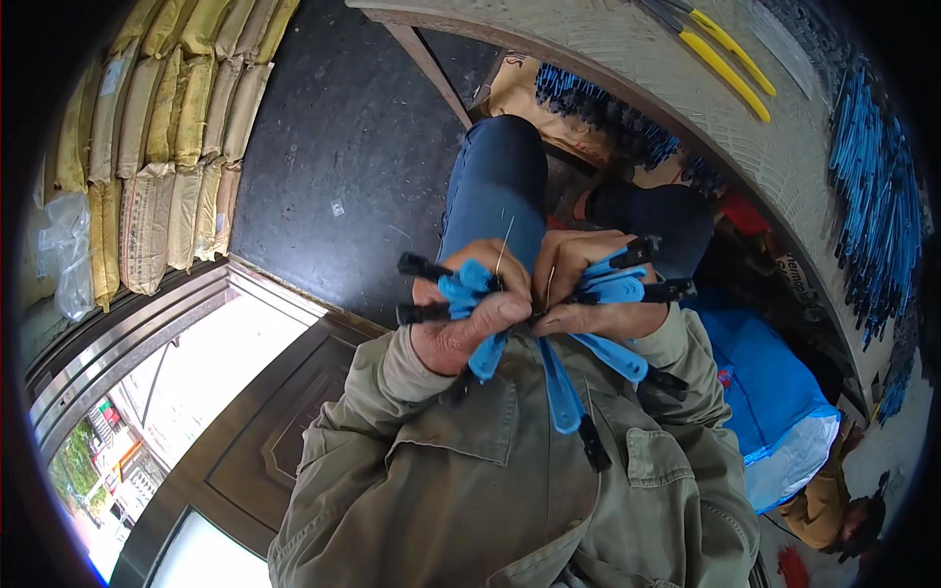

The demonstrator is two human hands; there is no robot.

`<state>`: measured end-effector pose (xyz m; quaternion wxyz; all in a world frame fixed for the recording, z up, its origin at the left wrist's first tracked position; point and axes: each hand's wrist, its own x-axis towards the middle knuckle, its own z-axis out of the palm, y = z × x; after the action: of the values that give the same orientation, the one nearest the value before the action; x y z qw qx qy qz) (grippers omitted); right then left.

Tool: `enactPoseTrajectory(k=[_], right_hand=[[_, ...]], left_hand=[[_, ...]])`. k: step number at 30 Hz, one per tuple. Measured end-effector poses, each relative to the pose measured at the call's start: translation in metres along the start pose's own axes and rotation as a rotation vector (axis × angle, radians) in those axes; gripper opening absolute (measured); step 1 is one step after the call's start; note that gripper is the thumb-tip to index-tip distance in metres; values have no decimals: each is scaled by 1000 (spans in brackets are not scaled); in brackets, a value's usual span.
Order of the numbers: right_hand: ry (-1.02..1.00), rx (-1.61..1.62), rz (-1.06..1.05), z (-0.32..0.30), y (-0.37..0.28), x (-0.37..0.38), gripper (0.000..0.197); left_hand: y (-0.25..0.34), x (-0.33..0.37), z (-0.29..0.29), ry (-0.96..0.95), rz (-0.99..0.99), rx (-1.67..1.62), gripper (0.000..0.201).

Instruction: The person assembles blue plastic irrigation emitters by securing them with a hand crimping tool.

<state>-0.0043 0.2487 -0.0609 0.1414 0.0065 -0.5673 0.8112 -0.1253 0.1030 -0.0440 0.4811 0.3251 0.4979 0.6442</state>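
Both of my hands are closed and meet over my lap. My left hand grips several blue plastic strips with black ends, which fan out to the left and downward. In my right hand are more blue strips of the same sort, pointing right and toward me. A thin wire stands up from beside my left thumb, and another short wire shows at my right fingers. The fingertips almost touch, and what they pinch between them is hidden.
A worktable curves along the far right, bearing yellow-handled pliers and a large pile of blue strips. More blue strips lie beneath it. Stacked sacks stand at left, near a brown door. A blue bag sits at right.
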Motion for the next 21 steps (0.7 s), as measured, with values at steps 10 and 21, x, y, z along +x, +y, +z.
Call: enactPoseTrajectory(k=[10,21], right_hand=[[165,147,143,11,-14,-2,16],[265,-56,31,7,-17,-15,16]], left_hand=[[7,-1,3,-19,-43,53,21],[11,4,10,-104,-117,20,18]])
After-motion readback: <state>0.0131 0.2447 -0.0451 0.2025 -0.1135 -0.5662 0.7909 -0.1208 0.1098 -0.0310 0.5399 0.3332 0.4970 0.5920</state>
